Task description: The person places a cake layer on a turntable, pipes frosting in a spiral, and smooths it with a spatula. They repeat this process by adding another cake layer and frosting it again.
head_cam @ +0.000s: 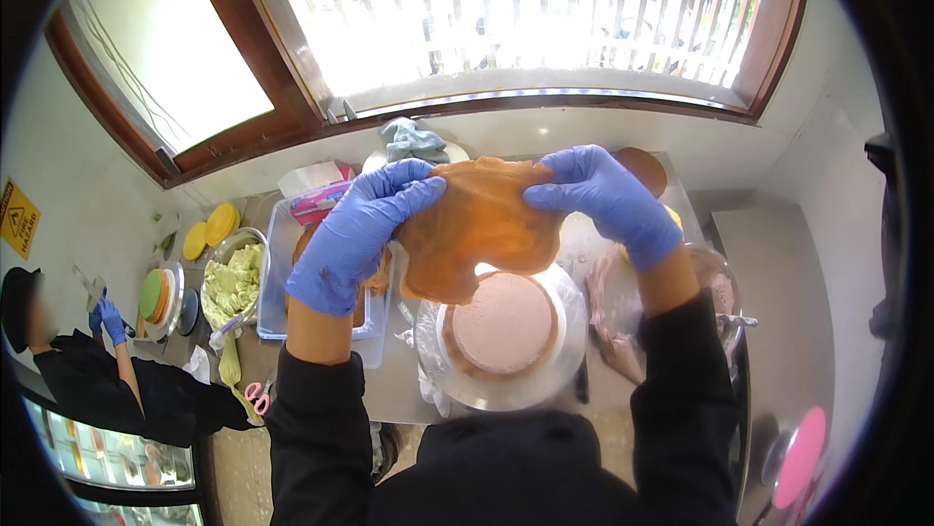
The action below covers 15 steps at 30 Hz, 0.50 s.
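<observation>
My left hand (pixel 357 234), in a blue glove, pinches the upper left edge of a thin brown crepe (pixel 485 223). The same crepe's upper right edge is between the fingers of my gloved right hand (pixel 609 201). It hangs spread out, and light shows through it. Its lower edge is uneven, with a notch near the middle. Below it in the picture, a round cake topped with smooth pink cream (pixel 503 325) sits on a metal turntable (pixel 571 358). A brown rim shows around the cream. The crepe covers part of the view of the cake's far side.
Left stands a clear plastic container (pixel 273 285) with brown crepes, partly behind my forearm. Beyond it are a bowl of green cream (pixel 233 281) and pink-handled scissors (pixel 258 398). A co-worker (pixel 95 380) holds a spatula. A pink-cream bowl (pixel 722 289) stands right.
</observation>
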{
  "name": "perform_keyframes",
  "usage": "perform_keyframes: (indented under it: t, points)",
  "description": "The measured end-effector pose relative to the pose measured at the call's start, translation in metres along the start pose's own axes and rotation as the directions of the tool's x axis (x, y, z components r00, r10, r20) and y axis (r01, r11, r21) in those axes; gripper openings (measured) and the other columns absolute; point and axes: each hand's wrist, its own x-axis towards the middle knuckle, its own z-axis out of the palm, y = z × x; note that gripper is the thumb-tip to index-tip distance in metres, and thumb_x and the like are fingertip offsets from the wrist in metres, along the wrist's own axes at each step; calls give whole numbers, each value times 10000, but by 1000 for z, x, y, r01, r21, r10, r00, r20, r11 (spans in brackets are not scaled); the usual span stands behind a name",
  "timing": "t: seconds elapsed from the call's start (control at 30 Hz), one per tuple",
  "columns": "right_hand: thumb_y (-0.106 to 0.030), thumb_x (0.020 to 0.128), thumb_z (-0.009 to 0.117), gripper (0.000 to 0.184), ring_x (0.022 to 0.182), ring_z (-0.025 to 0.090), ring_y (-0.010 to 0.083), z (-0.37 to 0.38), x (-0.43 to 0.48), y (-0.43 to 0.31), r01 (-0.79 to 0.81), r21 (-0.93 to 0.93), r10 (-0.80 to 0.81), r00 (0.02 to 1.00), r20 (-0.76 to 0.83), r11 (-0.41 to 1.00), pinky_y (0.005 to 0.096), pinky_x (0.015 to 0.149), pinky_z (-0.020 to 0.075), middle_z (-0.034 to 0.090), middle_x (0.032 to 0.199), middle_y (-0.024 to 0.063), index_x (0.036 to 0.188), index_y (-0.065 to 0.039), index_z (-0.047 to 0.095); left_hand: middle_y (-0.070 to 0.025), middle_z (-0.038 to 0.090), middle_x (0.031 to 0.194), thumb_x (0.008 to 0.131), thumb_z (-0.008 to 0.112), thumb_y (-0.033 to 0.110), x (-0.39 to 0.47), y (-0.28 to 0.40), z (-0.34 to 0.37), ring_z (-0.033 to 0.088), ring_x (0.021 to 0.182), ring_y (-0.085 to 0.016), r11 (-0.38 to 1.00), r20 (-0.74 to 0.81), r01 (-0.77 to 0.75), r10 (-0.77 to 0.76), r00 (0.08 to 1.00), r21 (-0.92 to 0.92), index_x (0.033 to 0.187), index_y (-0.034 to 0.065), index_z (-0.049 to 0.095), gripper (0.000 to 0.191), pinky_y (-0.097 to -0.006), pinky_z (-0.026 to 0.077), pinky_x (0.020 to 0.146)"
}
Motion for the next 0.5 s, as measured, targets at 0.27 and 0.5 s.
perform_keyframes:
  t: [0.27,0.5]
  points:
    - [-132,807,688,198,624,576,53,18,-9,-12,197,-265,-286,888,-359,944,189,596,483,640,719,37,909,35,658,-20,646,852,843,637,103,13,-15,5,587,778,-73,975,-165,-196,212,963,104,929,25,645,116,-213,479,717]
    - [-108,791,699,170,563,556,40,17,-13,-6,307,-359,-433,829,-355,881,182,526,465,633,662,32,918,2,670,-22,679,879,828,648,79,12,-34,17,567,740,-36,720,-188,-554,665,723,417,949,20,674,138,-186,467,663]
